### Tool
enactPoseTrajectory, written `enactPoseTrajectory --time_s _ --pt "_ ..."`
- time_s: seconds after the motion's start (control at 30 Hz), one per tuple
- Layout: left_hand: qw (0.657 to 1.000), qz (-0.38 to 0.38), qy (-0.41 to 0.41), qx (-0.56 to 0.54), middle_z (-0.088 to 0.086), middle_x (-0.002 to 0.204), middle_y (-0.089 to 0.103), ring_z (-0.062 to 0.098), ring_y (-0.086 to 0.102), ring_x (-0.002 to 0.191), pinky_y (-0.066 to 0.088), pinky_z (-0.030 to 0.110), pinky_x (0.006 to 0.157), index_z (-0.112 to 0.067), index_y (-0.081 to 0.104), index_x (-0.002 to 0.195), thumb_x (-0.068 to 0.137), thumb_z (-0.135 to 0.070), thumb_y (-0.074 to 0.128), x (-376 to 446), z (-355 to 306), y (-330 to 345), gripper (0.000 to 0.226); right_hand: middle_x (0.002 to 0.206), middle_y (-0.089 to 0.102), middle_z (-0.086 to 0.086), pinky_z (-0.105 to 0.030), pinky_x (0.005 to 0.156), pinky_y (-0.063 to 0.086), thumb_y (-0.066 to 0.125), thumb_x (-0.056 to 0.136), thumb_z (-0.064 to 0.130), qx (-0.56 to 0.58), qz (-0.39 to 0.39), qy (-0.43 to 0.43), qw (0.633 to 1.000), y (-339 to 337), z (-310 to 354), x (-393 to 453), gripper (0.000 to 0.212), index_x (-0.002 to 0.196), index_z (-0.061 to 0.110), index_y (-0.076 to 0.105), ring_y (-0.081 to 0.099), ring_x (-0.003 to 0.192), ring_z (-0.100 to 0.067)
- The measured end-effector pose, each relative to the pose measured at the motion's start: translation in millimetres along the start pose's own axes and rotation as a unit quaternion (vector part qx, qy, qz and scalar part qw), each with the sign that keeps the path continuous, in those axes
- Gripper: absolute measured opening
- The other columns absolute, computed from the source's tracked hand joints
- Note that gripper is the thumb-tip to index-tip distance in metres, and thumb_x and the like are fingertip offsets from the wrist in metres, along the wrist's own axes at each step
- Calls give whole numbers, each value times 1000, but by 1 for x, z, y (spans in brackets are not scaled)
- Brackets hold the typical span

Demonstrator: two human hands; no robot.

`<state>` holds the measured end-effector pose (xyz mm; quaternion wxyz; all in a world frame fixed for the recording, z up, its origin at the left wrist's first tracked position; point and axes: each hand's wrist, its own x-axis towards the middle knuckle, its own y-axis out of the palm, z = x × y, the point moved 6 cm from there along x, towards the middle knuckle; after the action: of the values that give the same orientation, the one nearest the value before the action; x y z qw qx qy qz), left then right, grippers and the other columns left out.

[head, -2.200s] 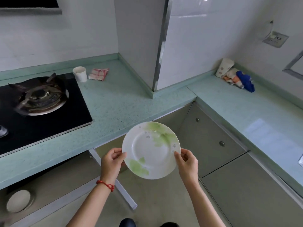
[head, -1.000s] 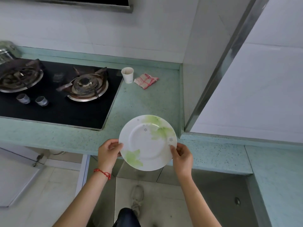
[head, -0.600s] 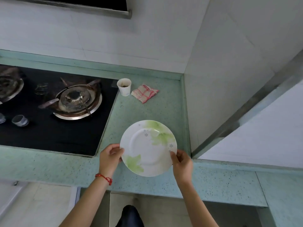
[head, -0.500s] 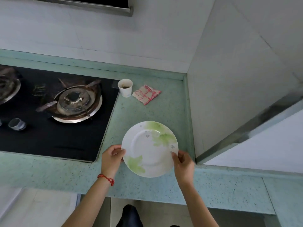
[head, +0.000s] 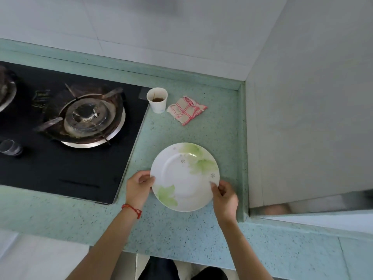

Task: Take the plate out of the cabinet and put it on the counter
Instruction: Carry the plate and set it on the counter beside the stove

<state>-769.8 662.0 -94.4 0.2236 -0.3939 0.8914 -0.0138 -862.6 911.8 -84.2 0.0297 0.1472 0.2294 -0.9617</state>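
A white plate (head: 184, 176) with green leaf prints is held level over the pale green counter (head: 181, 229), between the stove and the wall on the right. My left hand (head: 138, 187) grips its left rim and my right hand (head: 225, 197) pinches its lower right rim. Whether the plate rests on the counter or hovers just above it I cannot tell. The cabinet is out of view.
A black gas stove (head: 66, 136) with a burner (head: 90, 118) lies to the left. A paper cup (head: 157, 100) and a folded red-checked cloth (head: 186, 110) sit behind the plate. A grey wall panel (head: 302, 128) stands close on the right.
Both hands have carried the plate from in front of the counter edge forward over the counter top and lower toward it. The view has tilted further down.
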Motion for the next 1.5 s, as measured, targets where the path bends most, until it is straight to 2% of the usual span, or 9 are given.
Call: enactPoseTrajectory --time_s 0.1,0.47,0.63,0.77,0.9,1.03,1.2,1.37,1.5 --pt "1000 -1 -12 -6 -1 76 62 21 59 76 52 10 48 -7 61 84 79 7 59 3 3 2 15 68 59 0 -25 56 42 61 86 21 8 3 7 1000 1 -1 2 9 81 15 58 51 62 -13" --pt "1000 6 -17 23 -4 76 61 14 59 74 51 9 48 -10 60 83 79 7 59 9 5 8 17 70 60 7 -20 52 38 60 87 24 -10 4 35 999 5 -7 12 12 89 13 62 53 62 -5" --pt "998 7 -15 64 9 87 63 26 60 86 54 35 74 -6 62 89 79 5 60 12 4 9 15 69 60 7 -18 50 36 59 87 25 -31 7 42 999 6 -7 14 13 89 12 62 52 61 -4" --pt "991 1 26 129 9 85 64 23 60 81 54 39 80 -2 63 92 79 0 62 14 -3 8 14 73 61 7 -19 53 40 58 88 26 -44 6 54 998 9 -6 16 11 87 15 61 55 66 -7" --pt "986 5 55 159 7 82 63 22 60 76 53 36 78 -1 64 92 79 0 62 16 -12 10 13 68 58 12 -20 53 40 56 88 25 -67 6 49 997 11 0 20 9 81 20 57 54 64 -8" --pt "984 7 70 165 6 80 63 21 60 75 51 33 76 -1 65 91 78 0 64 21 -18 11 13 70 59 10 -22 52 38 54 89 27 -81 10 54 995 14 4 26 12 84 17 59 54 65 -9" --pt "988 14 52 145 4 78 63 24 62 77 57 37 71 -4 65 91 78 -1 65 31 -17 13 14 73 59 12 -25 57 41 52 89 29 -82 21 62 994 19 9 36 9 86 22 58 55 70 -10" --pt "991 19 39 124 2 77 63 26 64 78 60 39 67 -6 65 92 78 -1 64 41 -15 15 15 73 59 8 -24 54 39 52 90 28 -88 18 57 994 22 16 43 9 86 22 58 54 66 -8" --pt "991 13 45 122 5 78 63 24 65 76 59 25 56 -6 65 96 78 -2 65 44 -12 15 18 73 58 9 -22 52 38 52 90 27 -86 18 54 995 23 18 46 8 86 22 58 51 65 -4"
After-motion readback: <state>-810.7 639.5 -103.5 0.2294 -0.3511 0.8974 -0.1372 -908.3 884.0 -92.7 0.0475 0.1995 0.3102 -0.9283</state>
